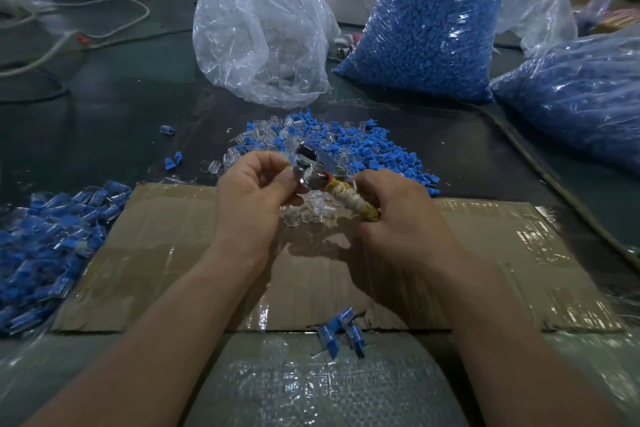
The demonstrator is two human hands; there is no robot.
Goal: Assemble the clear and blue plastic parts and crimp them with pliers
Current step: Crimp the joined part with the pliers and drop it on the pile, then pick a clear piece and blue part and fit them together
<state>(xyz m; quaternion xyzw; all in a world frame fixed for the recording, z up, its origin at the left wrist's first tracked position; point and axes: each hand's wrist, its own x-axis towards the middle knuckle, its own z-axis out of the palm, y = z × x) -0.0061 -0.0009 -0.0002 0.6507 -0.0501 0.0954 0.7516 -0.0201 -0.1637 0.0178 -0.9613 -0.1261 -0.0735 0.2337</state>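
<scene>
With left fingers [277,165] pinching the part [295,169] in the pliers [313,172] and right fingers [367,182] clamped round the handles, squeeze squarely, fingertips clear.

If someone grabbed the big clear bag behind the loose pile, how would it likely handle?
The clear bag would probably be floppy: its film is crumpled and sagging. It looks mostly empty, with few clear parts at the bottom, so likely light. The glossy film may slip when gripped.
</scene>
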